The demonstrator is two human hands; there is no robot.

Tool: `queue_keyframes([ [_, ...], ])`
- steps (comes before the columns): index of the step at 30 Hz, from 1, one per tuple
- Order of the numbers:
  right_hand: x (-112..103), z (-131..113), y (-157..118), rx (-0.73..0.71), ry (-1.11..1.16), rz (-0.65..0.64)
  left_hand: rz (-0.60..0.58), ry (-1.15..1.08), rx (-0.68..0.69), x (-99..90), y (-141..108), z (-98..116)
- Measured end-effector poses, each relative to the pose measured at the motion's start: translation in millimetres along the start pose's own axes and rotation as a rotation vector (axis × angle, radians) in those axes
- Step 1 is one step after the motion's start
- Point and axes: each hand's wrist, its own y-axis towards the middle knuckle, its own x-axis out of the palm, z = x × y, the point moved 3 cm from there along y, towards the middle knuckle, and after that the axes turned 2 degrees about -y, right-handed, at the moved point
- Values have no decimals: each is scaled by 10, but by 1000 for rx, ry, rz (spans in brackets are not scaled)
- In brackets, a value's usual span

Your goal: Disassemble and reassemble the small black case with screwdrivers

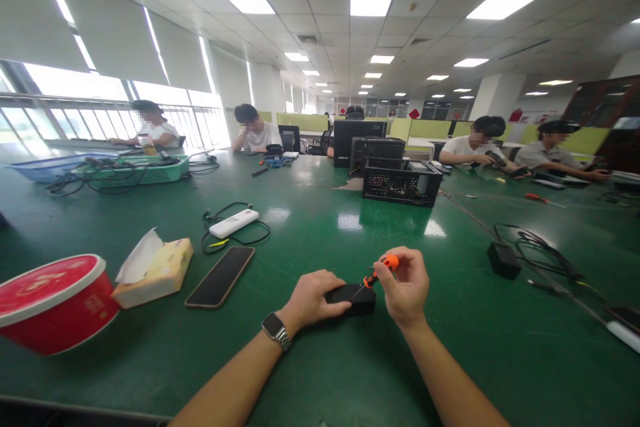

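Note:
A small black box (pixel 361 304), perhaps a power adapter, lies on the green table (pixel 310 367). My left hand (pixel 316 297) grips its left end, thumb along the near side and fingers over the far side. In my right hand (pixel 406 287) is an orange and black screwdriver (pixel 385 269), held by its handle between thumb and fingers. Its thin shaft slants down to the left onto the top of the box. Whether the tip sits in a screw is too small to tell.
Left of my hands lie a phone (pixel 220 277), a tissue pack (pixel 155 273), a red tub (pixel 60 307) and a white power strip (pixel 234 223). To the right are a black adapter (pixel 504 260) and cables (pixel 540 247). Computer cases (pixel 400 183) stand ahead; several people sit beyond.

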Motion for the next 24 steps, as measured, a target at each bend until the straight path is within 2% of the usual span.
queue_keyframes([
  [3, -11, 18, -15, -52, -23, 66, 2, -3, -5, 1, -1, 0],
  [10, -35, 97, -91, -84, -97, 60, -11, -22, -17, 8, -2, -16],
  [18, -6, 37, -56, 10, -186, -96, -29, -16, -39, -11, -23, 17],
  [24, -88, -123, -3, -31, -202, -119, -57, -15, -16, -8, -76, 98],
])
